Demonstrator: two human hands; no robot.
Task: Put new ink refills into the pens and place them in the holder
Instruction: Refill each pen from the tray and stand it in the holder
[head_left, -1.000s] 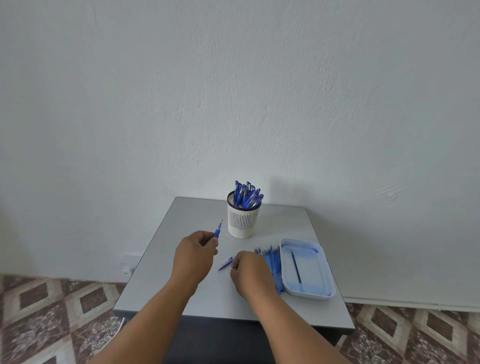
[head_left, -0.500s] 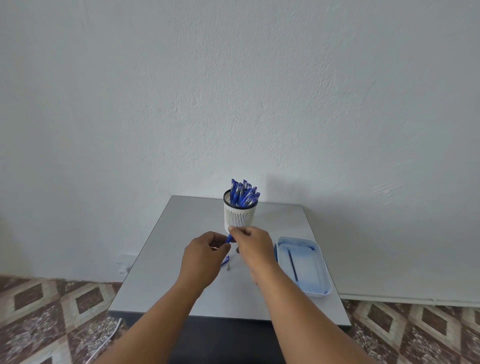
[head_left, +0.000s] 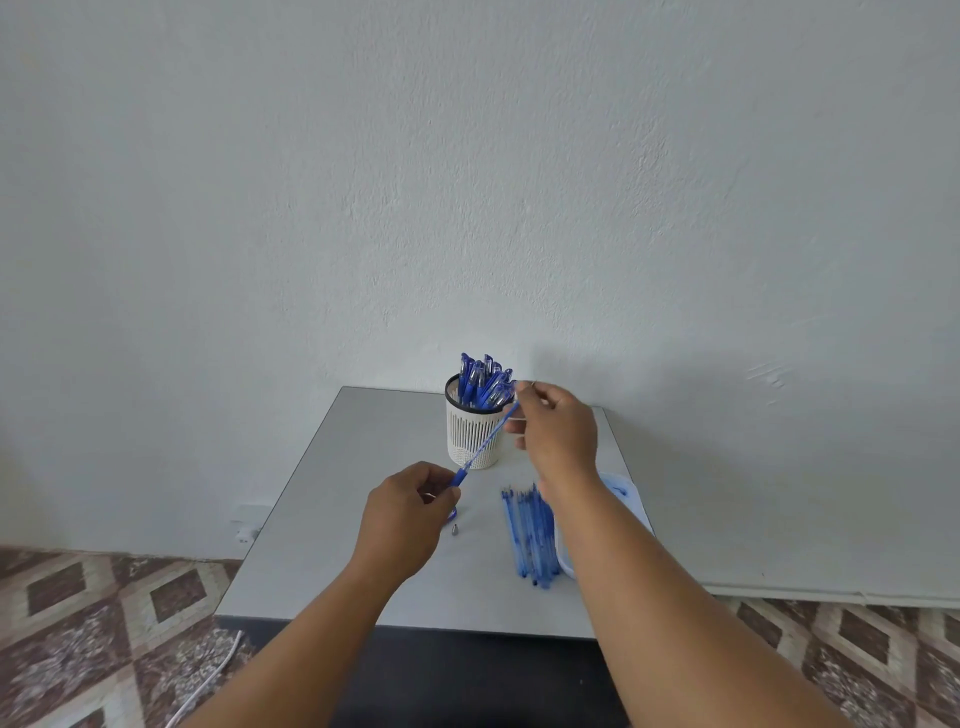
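A blue pen (head_left: 485, 441) slants between my two hands in front of the holder. My left hand (head_left: 410, 512) pinches its lower end, by the blue grip. My right hand (head_left: 558, 434) holds the upper end, close to the holder's rim. The white slotted holder (head_left: 467, 441) stands at the back of the grey table (head_left: 363, 545) with several blue capped pens (head_left: 483, 384) upright in it. A row of several blue refills (head_left: 527, 535) lies on the table under my right forearm. A small metal pen tip (head_left: 455, 530) and a blue piece (head_left: 452, 515) lie beside my left hand.
A pale blue tray (head_left: 626, 496) sits right of the refills, mostly hidden by my right arm. The table backs onto a white wall. A white cable (head_left: 218, 675) lies on the patterned tile floor at the left.
My hands met in front of the holder, then drew apart. The right hand rose up and right to the holder's rim, and the pen now stretches between both hands.
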